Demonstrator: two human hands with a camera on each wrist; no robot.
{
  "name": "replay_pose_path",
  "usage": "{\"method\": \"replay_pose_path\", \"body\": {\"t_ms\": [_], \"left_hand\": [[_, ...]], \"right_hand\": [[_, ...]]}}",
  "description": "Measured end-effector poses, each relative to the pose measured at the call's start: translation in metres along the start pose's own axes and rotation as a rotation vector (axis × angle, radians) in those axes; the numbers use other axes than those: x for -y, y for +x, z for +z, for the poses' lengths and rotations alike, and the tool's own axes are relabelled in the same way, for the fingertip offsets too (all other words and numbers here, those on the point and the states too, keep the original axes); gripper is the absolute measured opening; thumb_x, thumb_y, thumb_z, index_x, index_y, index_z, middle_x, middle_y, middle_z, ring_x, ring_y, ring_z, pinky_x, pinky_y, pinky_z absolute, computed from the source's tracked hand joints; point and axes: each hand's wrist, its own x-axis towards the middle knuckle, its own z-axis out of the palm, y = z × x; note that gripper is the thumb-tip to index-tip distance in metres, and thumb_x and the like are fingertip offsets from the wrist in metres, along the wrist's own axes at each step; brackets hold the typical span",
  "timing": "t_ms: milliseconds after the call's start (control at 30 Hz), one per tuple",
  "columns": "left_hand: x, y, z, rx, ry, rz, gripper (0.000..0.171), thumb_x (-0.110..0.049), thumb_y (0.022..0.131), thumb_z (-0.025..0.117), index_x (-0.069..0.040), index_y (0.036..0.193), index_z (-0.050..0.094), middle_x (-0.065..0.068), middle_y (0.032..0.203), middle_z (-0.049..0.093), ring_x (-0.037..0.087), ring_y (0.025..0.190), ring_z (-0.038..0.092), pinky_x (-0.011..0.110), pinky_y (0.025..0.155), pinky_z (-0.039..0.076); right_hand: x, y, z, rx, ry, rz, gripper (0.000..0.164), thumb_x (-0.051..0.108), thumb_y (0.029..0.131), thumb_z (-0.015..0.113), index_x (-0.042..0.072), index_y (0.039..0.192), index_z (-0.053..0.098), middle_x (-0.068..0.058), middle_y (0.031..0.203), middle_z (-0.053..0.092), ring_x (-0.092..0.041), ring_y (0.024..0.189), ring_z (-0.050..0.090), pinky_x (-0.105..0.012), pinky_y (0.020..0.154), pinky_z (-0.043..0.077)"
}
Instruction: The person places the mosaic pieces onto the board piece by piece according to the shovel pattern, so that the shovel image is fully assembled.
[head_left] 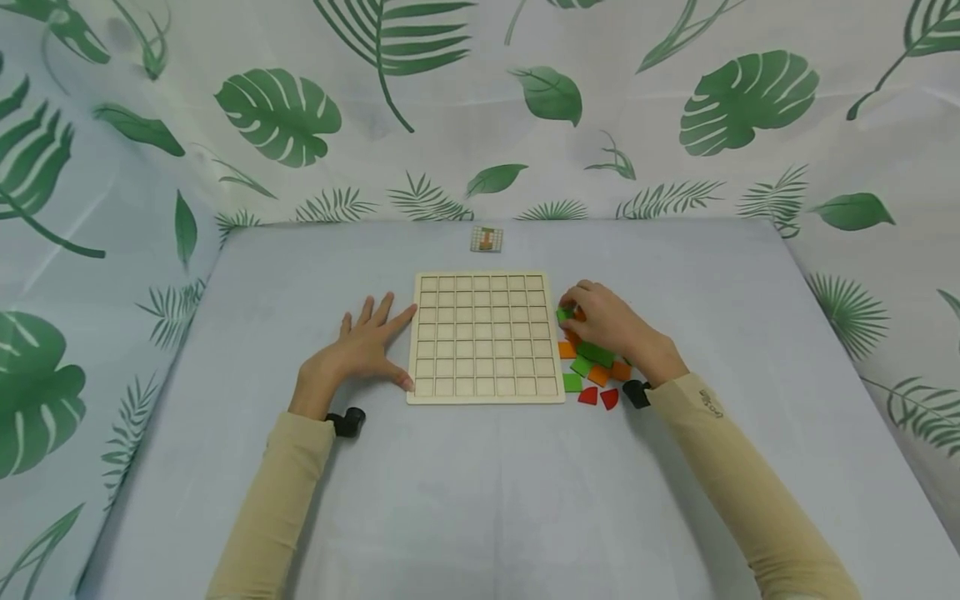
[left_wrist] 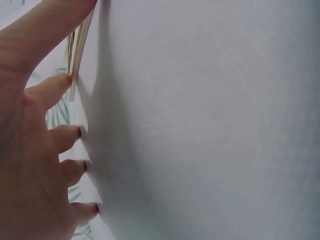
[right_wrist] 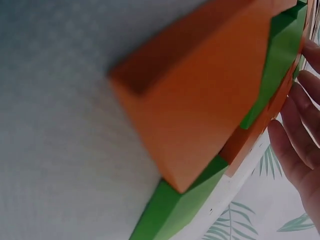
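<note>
A pale wooden grid board [head_left: 481, 331] lies flat on the table, its square cells bare. My left hand [head_left: 362, 348] has its fingers spread, with the index fingertip and thumb tip against the board's left edge. In the left wrist view, the board's edge [left_wrist: 79, 47] shows beyond the thumb. At the board's right edge, my right hand [head_left: 611, 321] pinches a small green tile [head_left: 564, 316] between thumb and index finger. Under and beside this hand lie loose orange tiles [head_left: 567, 350], green pieces [head_left: 595, 354] and red quarter-round pieces [head_left: 588, 396]. The palm hides part of the pile.
Behind the board lies a small patterned card [head_left: 487, 239]. A white cloth with green leaf prints [head_left: 285, 117] hangs along the table's back and sides. Black wrist cameras [head_left: 347, 422] sit beneath both wrists, the right one close to the loose pieces.
</note>
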Motion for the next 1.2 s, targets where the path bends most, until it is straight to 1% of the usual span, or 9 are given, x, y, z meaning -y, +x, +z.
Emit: {"method": "replay_pose_path", "body": {"t_ms": [200, 433, 500, 567, 667, 767, 867, 1000, 1200], "left_hand": [[0.002, 0.004, -0.002, -0.011, 0.002, 0.032, 0.128, -0.051, 0.071, 0.091, -0.018, 0.167, 0.013, 0.017, 0.173, -0.008, 0.043, 0.158, -0.013, 0.067, 0.125, -0.006], [0.002, 0.010, -0.005, -0.026, -0.032, 0.069, 0.123, -0.048, 0.075, 0.089, -0.015, 0.167, 0.015, 0.015, 0.173, -0.003, 0.042, 0.159, -0.010, 0.065, 0.126, -0.007], [0.003, 0.011, -0.005, -0.029, -0.041, 0.075, 0.122, -0.047, 0.076, 0.089, -0.014, 0.166, 0.015, 0.016, 0.173, -0.001, 0.042, 0.159, -0.009, 0.065, 0.126, -0.006], [0.003, 0.013, -0.006, -0.030, -0.047, 0.073, 0.122, -0.046, 0.076, 0.089, -0.013, 0.166, 0.015, 0.016, 0.173, -0.001, 0.043, 0.158, -0.009, 0.065, 0.126, -0.006], [0.004, 0.014, -0.007, -0.025, -0.054, 0.066, 0.121, -0.046, 0.077, 0.089, -0.014, 0.167, 0.014, 0.014, 0.174, -0.001, 0.042, 0.159, -0.010, 0.064, 0.126, -0.007], [0.005, 0.016, -0.007, -0.022, -0.067, 0.067, 0.120, -0.045, 0.078, 0.089, -0.013, 0.167, 0.015, 0.014, 0.174, 0.000, 0.042, 0.159, -0.011, 0.063, 0.126, -0.007], [0.005, 0.017, -0.006, -0.021, -0.078, 0.073, 0.119, -0.044, 0.078, 0.089, -0.012, 0.166, 0.016, 0.016, 0.173, 0.001, 0.043, 0.158, -0.010, 0.064, 0.126, -0.007], [0.005, 0.017, -0.005, -0.025, -0.072, 0.072, 0.119, -0.044, 0.077, 0.089, -0.013, 0.166, 0.018, 0.015, 0.173, 0.001, 0.042, 0.159, -0.009, 0.063, 0.126, -0.006], [0.005, 0.017, -0.003, -0.034, -0.073, 0.070, 0.118, -0.043, 0.077, 0.089, -0.013, 0.166, 0.018, 0.014, 0.174, 0.001, 0.041, 0.159, -0.009, 0.062, 0.127, -0.006]], "right_hand": [[0.000, 0.001, -0.001, -0.004, 0.021, -0.017, 0.028, 0.012, 0.094, 0.075, -0.004, 0.117, 0.069, -0.019, 0.114, 0.064, -0.032, 0.099, 0.058, -0.048, 0.094, 0.055], [0.001, 0.005, -0.004, -0.002, 0.116, 0.047, 0.026, 0.011, 0.094, 0.075, -0.001, 0.115, 0.065, -0.015, 0.108, 0.067, -0.029, 0.094, 0.059, -0.042, 0.087, 0.058], [0.001, 0.005, -0.004, -0.004, 0.130, 0.047, 0.026, 0.010, 0.095, 0.074, -0.001, 0.116, 0.065, -0.016, 0.108, 0.068, -0.028, 0.094, 0.060, -0.042, 0.087, 0.058], [-0.001, 0.005, -0.004, -0.015, 0.139, 0.038, 0.025, 0.009, 0.095, 0.073, -0.001, 0.117, 0.066, -0.016, 0.107, 0.069, -0.029, 0.094, 0.061, -0.043, 0.087, 0.058], [-0.002, 0.005, -0.004, -0.040, 0.154, 0.001, 0.022, 0.006, 0.097, 0.070, -0.002, 0.117, 0.068, -0.016, 0.106, 0.070, -0.029, 0.093, 0.062, -0.044, 0.088, 0.057], [-0.003, 0.004, -0.004, -0.062, 0.158, -0.040, 0.020, 0.004, 0.097, 0.068, -0.001, 0.116, 0.071, -0.015, 0.103, 0.072, -0.028, 0.091, 0.062, -0.043, 0.085, 0.056], [-0.003, 0.003, -0.006, -0.065, 0.171, -0.051, 0.019, 0.004, 0.098, 0.066, 0.001, 0.116, 0.072, -0.014, 0.103, 0.073, -0.027, 0.089, 0.062, -0.041, 0.083, 0.056], [-0.004, 0.001, -0.009, -0.061, 0.197, -0.032, 0.020, 0.005, 0.099, 0.065, 0.003, 0.117, 0.073, -0.015, 0.108, 0.074, -0.028, 0.092, 0.063, -0.043, 0.087, 0.057], [-0.006, 0.003, -0.013, -0.065, 0.275, -0.006, 0.020, 0.009, 0.100, 0.066, 0.004, 0.118, 0.074, -0.016, 0.113, 0.073, -0.032, 0.102, 0.067, -0.050, 0.096, 0.057]]}}
